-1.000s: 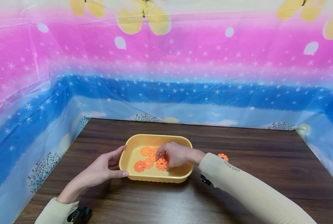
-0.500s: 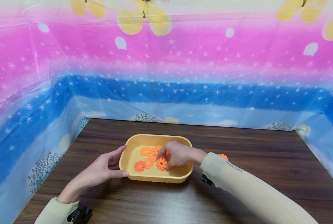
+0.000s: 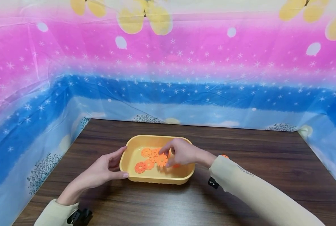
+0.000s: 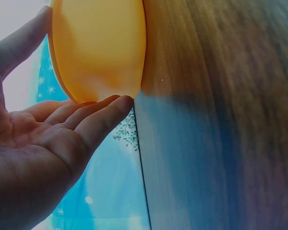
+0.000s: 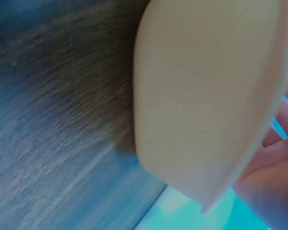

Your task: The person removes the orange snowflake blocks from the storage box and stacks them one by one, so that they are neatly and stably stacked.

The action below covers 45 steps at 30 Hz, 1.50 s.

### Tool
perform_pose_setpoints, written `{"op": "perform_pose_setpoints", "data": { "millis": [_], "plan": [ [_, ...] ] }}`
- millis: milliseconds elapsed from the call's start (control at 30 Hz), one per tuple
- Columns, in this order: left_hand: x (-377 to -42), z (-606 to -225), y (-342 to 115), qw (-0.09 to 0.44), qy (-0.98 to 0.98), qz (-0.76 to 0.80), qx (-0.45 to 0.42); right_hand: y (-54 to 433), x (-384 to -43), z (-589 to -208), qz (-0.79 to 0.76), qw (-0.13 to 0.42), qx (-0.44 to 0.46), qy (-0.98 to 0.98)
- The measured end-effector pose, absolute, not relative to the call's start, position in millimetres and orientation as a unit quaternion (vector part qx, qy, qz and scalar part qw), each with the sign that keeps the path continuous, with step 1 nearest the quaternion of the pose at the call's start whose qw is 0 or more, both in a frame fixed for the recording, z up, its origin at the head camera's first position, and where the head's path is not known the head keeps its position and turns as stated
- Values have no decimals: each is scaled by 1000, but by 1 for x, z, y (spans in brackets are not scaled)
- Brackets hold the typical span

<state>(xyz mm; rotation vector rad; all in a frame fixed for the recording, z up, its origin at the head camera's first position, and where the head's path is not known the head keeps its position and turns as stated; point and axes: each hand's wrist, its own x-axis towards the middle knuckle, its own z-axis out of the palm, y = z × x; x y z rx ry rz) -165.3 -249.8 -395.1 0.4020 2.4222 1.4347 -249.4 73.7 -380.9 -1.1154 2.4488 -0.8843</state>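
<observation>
A yellow plastic box (image 3: 162,180) with rounded corners stands on the table. My left hand (image 3: 101,171) holds its left end, thumb at the front corner and fingers at the back one. In the left wrist view, the fingertips touch the wall of the box (image 4: 101,48). Over the box, my right hand (image 3: 183,151) pinches an orange flower-shaped disc (image 3: 162,160) with slotted edges between thumb and fingers. Several similar discs (image 3: 140,167) lie inside, some overlapping. In the right wrist view the box wall (image 5: 201,91) hides the fingertips of the right hand (image 5: 276,179).
Another orange disc (image 3: 226,156) lies on the dark wooden table (image 3: 258,150) right of the box, mostly hidden by the right sleeve (image 3: 241,177). A patterned pink and blue cloth (image 3: 168,72) hangs along the back and sides of the table.
My right hand has risen slightly from the box floor with the disc, which now tilts differently. A disc under that hand shows. The left hand and box stay nearly still.
</observation>
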Motion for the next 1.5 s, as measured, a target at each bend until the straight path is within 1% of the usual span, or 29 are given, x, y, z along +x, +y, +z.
{"op": "perform_pose_setpoints", "data": {
  "millis": [300, 800, 1000, 1500],
  "plan": [
    [-167, -396, -251, 142, 847, 493, 140, 94, -242, -368, -351, 127, -368, 852],
    [-167, -397, -250, 143, 845, 495, 143, 144, -237, -366, -375, 97, -337, 858],
    [-166, -397, -249, 140, 848, 491, 142, 169, -239, -370, -382, 85, -330, 859],
    [-165, -395, -248, 144, 846, 493, 141, 224, -239, -388, -389, 70, -258, 882]
  ]
}}
